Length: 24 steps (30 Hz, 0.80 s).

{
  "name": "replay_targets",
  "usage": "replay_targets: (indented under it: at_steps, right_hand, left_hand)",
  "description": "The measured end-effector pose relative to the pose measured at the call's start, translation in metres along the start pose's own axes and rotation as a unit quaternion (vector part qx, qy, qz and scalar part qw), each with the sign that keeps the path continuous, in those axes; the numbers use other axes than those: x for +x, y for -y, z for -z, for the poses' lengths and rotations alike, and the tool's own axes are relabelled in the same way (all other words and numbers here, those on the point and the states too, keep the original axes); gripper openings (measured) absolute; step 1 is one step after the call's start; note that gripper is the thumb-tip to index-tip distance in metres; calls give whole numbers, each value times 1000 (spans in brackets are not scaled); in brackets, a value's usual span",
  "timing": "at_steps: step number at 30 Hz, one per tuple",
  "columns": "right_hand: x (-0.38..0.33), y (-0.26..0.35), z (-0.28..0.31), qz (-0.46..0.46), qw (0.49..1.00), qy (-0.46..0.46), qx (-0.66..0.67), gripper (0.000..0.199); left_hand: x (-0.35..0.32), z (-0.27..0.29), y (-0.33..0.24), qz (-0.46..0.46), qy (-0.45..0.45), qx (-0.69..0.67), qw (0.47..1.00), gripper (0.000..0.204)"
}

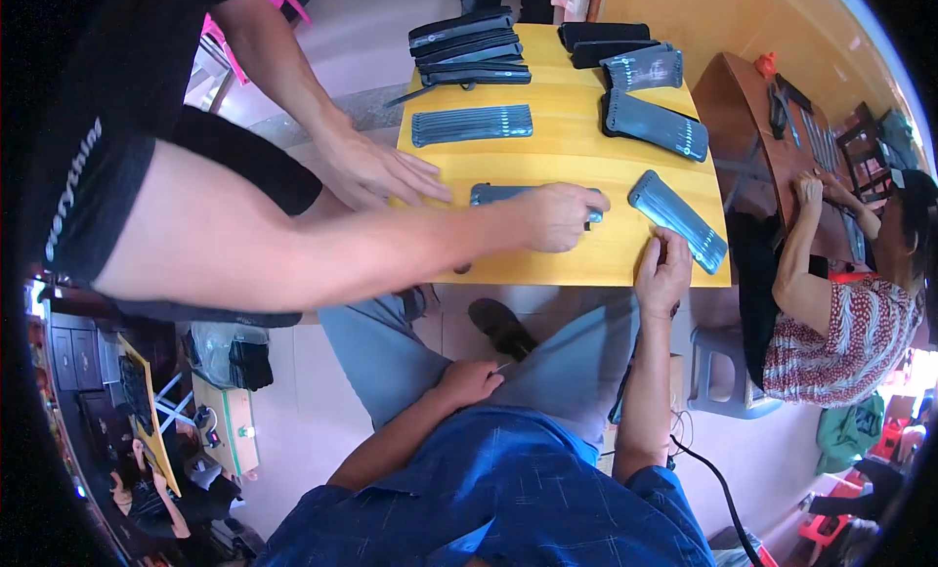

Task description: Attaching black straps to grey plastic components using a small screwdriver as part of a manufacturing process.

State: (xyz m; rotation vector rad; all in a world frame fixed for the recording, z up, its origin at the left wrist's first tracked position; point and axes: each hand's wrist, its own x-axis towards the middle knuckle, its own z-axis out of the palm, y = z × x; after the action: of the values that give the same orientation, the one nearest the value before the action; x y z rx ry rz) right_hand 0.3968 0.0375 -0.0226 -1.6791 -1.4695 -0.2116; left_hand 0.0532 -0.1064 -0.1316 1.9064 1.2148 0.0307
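My left hand point(470, 382) lies on my lap with its fingers curled, and a thin pale thing sticks out from them; what it is I cannot make out. At the table's front edge rests my right hand point(664, 271), thumb and bent fingers apart. Its fingertips reach the lower side of a shiny blue-grey flat strip point(681, 220) with ribbed lines, seeming to touch it. To the left, a co-worker's hand point(567, 217) is closed over one end of another blue-grey strip point(496, 193). The co-worker's other hand point(386, 171) is spread on the table's left side.
On the yellow table point(576, 264) lie another ribbed strip point(471, 125), a stack of dark flat pieces point(467, 47) and several more strips point(655, 125) at the back right. The co-worker's arm point(322, 250) crosses before me. At right, a person sits at a brown table point(752, 103).
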Motion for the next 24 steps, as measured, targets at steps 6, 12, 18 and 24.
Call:
replay_targets:
  at_steps: [6,12,18,24]
  right_hand:
    - [-2,1,0,-2,1000,5,-2,11]
    - [3,5,1,15,999,50,10,14]
    - [-9,84,-22,130,976,172,29,42]
    - [-22,158,-65,183,934,299,62,59]
  left_hand:
    - [-3,2,-3,3,-12,16,1000,36]
    - [-6,9,-9,28,3,13,1000,36]
    - [-8,1,-2,23,-15,18,999,40]
    - [-7,4,-3,25,-8,9,1000,39]
